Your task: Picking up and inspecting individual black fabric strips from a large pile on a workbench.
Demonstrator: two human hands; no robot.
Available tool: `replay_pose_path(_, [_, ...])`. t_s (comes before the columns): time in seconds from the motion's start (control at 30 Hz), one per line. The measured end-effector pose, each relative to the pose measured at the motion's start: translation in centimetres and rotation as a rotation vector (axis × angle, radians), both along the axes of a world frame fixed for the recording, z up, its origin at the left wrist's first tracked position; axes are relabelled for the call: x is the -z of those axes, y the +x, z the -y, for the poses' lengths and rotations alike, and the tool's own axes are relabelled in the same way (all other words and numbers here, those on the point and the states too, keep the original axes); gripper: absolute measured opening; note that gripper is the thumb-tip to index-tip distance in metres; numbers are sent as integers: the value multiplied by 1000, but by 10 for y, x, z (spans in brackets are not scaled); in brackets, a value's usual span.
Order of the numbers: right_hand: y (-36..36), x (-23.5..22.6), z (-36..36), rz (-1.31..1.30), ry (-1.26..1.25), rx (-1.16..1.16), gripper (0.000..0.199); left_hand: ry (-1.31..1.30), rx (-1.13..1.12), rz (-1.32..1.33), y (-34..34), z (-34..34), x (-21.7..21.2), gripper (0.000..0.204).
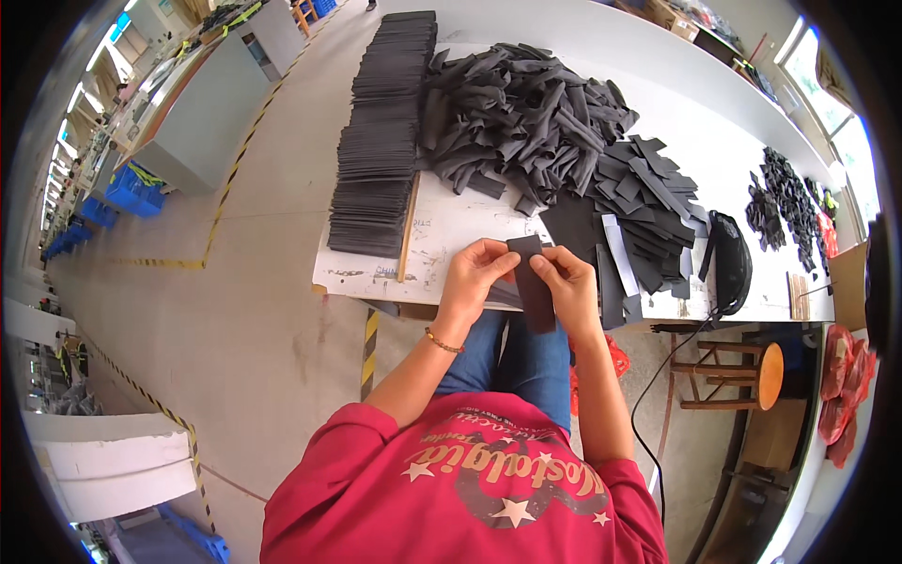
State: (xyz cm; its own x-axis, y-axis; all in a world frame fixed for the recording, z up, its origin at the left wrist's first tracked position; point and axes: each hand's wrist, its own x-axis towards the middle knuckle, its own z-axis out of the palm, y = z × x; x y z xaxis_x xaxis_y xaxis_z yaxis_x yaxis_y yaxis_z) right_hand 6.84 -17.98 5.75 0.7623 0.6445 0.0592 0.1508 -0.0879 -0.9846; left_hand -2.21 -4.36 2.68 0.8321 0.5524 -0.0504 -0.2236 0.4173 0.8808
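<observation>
Both hands, left hand [474, 273] and right hand [567, 279], pinch a black fabric strip [533, 282] with fingers closed, above the bench [451, 230] edge.

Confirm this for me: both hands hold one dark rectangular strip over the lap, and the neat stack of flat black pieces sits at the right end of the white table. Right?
Not quite. In the head view the neat stack of flat black pieces sits at the left end of the white table, not the right. Both the left hand and right hand do hold one dark rectangular strip.
</observation>
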Motion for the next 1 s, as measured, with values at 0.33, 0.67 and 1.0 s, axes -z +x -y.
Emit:
replay_pose_path(0.33, [-2,24,4,-738,368,-160,17,-322,214,97,-9,-4,8,9])
replay_pose_path(0.67, [-6,25,-10,-519,206,55,10,24,81,-49,-5,-11,12,18])
replay_pose_path(1.0, [-4,31,-11,-593,189,-10,17,-86,273,-36,-20,-6,29,17])
